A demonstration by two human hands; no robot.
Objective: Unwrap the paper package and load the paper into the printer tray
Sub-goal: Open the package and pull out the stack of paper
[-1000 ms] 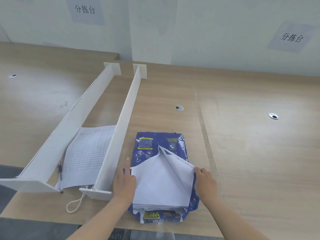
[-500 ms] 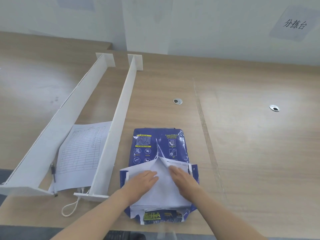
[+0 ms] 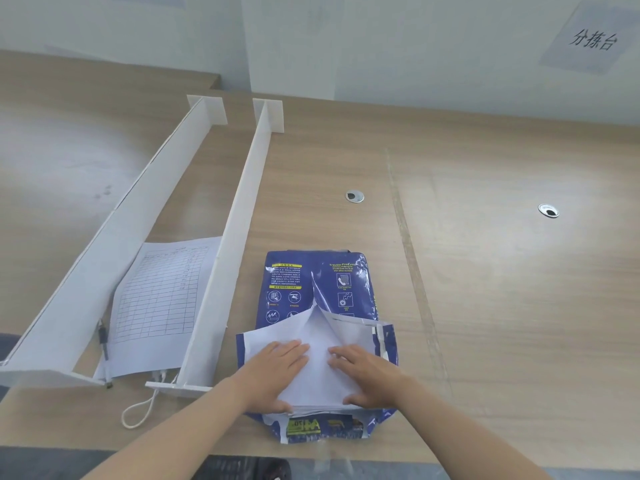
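A blue paper package (image 3: 298,282) lies on the wooden table near its front edge. Its wrapper is torn open at the near end, with white flaps (image 3: 349,329) folded outward. The white paper stack (image 3: 318,365) shows inside the opening. My left hand (image 3: 273,370) lies on the left part of the stack, thumb at its near edge. My right hand (image 3: 367,374) lies on the right part, thumb curled at the near edge too. Both sets of fingers point away from me and nearly meet in the middle. No printer tray is in view.
Two long white divider boards (image 3: 228,244) run from the front edge toward the wall, left of the package. Between them lie a printed form (image 3: 162,299), a pen (image 3: 103,344) and a white cord (image 3: 138,408). Two round cable grommets (image 3: 354,196) sit in the table (image 3: 519,306).
Both hands moved from the outer edges of the opened wrapper inward onto the top of the paper stack. The flaps lie flatter. The camera view shifted slightly.
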